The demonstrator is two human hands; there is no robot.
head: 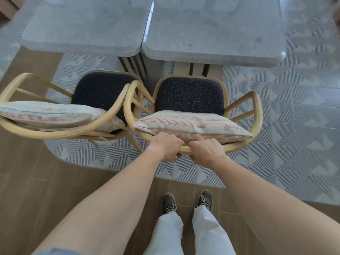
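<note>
Wooden planks lie under my shoes [168,202], nearest to me. Ahead, my left hand [166,147] and right hand [207,150] sit side by side on the pale back rail [185,149] of the chair [256,111], fingers curled tight round it. Just beyond my fingertips a striped cushion [191,125] leans inside the chair, touching the rail. Past it is the dark seat [189,94]. Left of my fingers a second chair [55,134] holds its own cushion [46,113]. Farthest off stand two grey tables [211,34].
</note>
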